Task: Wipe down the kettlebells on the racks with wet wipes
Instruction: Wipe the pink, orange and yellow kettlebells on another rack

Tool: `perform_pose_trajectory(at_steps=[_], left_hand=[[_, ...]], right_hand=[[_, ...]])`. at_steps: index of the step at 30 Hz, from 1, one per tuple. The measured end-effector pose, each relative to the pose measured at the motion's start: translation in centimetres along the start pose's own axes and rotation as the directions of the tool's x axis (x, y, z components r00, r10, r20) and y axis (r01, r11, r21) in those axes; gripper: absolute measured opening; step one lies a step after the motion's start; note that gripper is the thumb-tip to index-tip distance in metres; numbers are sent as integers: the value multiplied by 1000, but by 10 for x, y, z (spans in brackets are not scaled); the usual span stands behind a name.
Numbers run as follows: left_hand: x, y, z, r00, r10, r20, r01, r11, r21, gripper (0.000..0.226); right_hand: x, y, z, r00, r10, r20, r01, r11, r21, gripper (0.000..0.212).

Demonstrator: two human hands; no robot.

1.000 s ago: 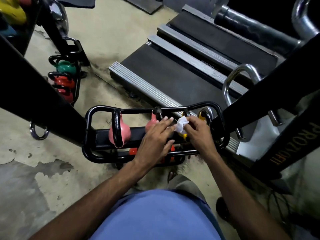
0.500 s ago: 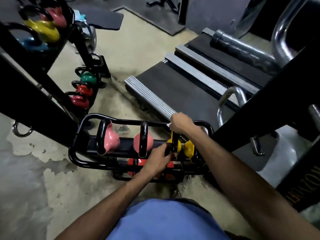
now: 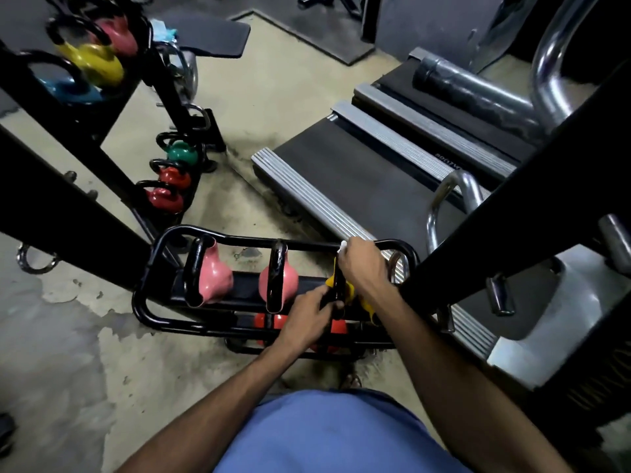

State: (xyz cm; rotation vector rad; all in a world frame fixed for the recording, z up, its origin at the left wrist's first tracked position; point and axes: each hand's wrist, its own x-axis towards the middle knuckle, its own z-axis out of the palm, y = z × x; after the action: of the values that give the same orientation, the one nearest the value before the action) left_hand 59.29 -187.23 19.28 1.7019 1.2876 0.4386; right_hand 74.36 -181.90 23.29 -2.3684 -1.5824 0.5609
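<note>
Gripping the black handle of a yellow kettlebell [image 3: 349,290] at its near end, the left hand [image 3: 309,314] has its fingers curled tight around the bar. The right hand [image 3: 363,264] is closed over a white wipe [image 3: 342,246] at the far end of that handle, close to the far rail of the low black rack [image 3: 150,268]; only a corner of the wipe shows past the knuckles, and whether it touches handle or rail cannot be told. A second yellow kettlebell [image 3: 369,307] sits just beside the first, mostly hidden under the right forearm. On the same top shelf, to the left, stand two pink kettlebells [image 3: 215,279]. Two red kettlebells [image 3: 269,322] show on the shelf below, partly covered by the left wrist. A thick black beam [image 3: 68,199] crosses the left side in front of a farther rack [image 3: 199,172] holding one green kettlebell [image 3: 181,153] and two red ones [image 3: 176,177]. Higher up on the left, blurred, are one yellow weight [image 3: 92,61], one pink and one blue. A treadmill [image 3: 358,179] lies beyond the low rack.
</note>
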Motion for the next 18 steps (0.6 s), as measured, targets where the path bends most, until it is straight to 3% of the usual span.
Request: perform_pose_trajectory(at_steps=[2, 3, 4, 6, 7, 8, 9, 10, 11, 12, 13, 15, 18], left_hand=[[2, -1, -1, 1000, 12, 29, -12, 1000, 6, 19], [4, -1, -2, 999, 11, 47, -11, 1000, 1, 21], [5, -1, -4, 998, 12, 58, -12, 1000, 6, 22], [7, -5, -4, 997, 31, 71, -33, 999, 27, 19], [8, -7, -3, 997, 45, 66, -48, 998, 44, 17], [8, -8, -3, 997, 55, 61, -59, 996, 65, 18], [9, -10, -2, 996, 69, 61, -73, 995, 66, 18], [10, -11, -3, 995, 75, 70, -80, 995, 66, 19], [11, -14, -3, 994, 79, 78, -83, 995, 57, 19], [12, -14, -4, 993, 73, 92, -78, 996, 51, 19], [12, -14, -5, 992, 75, 98, -79, 996, 41, 20], [14, -15, -8, 992, 85, 95, -88, 996, 24, 22], [13, -14, -9, 990, 94, 109, -96, 995, 12, 16]], right_hand=[[-12, 2, 18, 974, 222, 45, -225, 919, 324, 37], [-15, 2, 25, 941, 315, 122, -330, 781, 530, 35], [-17, 1, 30, 895, 388, 221, -418, 553, 721, 30], [-23, -8, 27, 803, 421, 423, -489, 57, 870, 29], [-24, -11, 25, 784, 410, 465, -486, -59, 872, 31], [-24, -12, 24, 789, 395, 471, -469, -110, 876, 33], [-24, -12, 22, 810, 393, 435, -464, -23, 885, 33], [-22, -10, 25, 853, 399, 337, -433, 178, 884, 31], [-22, -9, 22, 908, 370, 196, -370, 487, 791, 27], [-21, -8, 19, 949, 307, 65, -288, 771, 568, 23], [-20, -8, 18, 978, 209, -15, -195, 934, 300, 20], [-11, -17, 7, 1000, 11, 9, -10, 998, -59, 20], [4, -38, -11, 970, -155, 188, 224, 871, -438, 25]])
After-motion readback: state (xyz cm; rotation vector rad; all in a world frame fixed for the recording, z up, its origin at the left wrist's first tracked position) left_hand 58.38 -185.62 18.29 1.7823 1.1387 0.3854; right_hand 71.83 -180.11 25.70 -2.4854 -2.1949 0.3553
